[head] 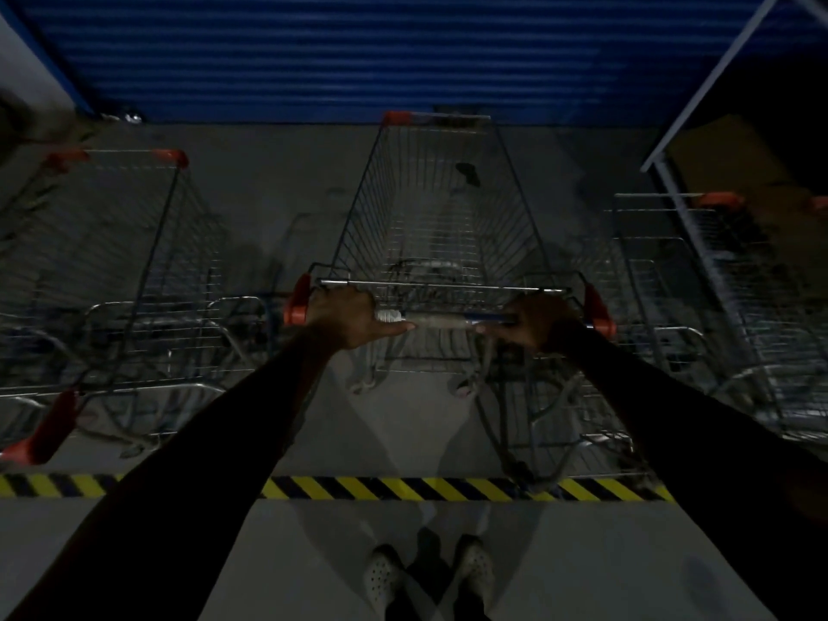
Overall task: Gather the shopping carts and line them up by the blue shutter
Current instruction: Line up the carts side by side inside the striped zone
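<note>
Both hands are on the handle bar (441, 319) of the middle cart (441, 226), the left hand (347, 318) wrapped round it near the orange end cap, the right hand (540, 322) clamped on the far end, arms out straight. The cart sits dead centre, its long axis running six to twelve o'clock, nose pointing at twelve, straight at the blue shutter (358, 56). The front rim looks very near the shutter's foot, though whether it touches I cannot tell in this dim light. At nine o'clock stands a left cart (112, 244), at three a right cart (681, 280), both facing roughly the same way and well apart from the middle one. This looks like the parking step: one cart being slotted into the row. The yellow-and-black floor tape (394, 488) runs across behind the wheels, shoes (430, 575) just short of it. Next call, by my reading: a small straight push or squaring-up, then let go and fetch another.
</note>
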The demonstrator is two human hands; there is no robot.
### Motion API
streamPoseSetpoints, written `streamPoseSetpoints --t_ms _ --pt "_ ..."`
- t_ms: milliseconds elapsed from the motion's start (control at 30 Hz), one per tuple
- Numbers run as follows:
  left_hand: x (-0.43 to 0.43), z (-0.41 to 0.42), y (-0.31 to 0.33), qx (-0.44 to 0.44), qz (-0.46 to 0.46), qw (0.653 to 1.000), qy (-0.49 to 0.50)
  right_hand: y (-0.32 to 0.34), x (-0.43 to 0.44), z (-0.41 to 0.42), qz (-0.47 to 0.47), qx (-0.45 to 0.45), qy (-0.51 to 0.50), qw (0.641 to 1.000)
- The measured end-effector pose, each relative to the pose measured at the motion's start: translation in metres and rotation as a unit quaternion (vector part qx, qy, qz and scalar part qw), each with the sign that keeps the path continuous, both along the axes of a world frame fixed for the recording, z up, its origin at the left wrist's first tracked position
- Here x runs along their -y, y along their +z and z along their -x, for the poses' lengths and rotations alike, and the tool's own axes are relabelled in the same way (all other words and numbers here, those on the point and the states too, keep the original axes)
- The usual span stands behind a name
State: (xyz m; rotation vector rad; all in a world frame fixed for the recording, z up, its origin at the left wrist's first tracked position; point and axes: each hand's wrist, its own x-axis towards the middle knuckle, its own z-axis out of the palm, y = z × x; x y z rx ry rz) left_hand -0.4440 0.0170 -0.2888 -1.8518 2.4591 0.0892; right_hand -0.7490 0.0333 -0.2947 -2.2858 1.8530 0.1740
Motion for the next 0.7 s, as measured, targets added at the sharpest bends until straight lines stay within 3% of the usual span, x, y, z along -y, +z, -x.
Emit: streamPoseSetpoints --t_ms 133,300,533,700 --pt "0.002 0.027 -0.009 -0.018 0.015 1.0 -0.009 0.0 0.002 0.036 0.02 -0.07 -0.001 0.997" --pt "-0.001 0.055 -0.006 -0.036 -0.025 0.999 0.01 0.003 -0.009 0.058 -0.011 -0.059 -0.034 0.998" --pt "-0.017 0.07 0.007 0.03 -0.104 0.994 0.018 0.002 -0.029 0.071 0.034 -0.048 0.003 0.998" --pt "-0.042 0.078 0.019 0.111 -0.077 0.991 -0.004 0.0 -0.046 0.075 0.028 -0.002 0.019 0.999"
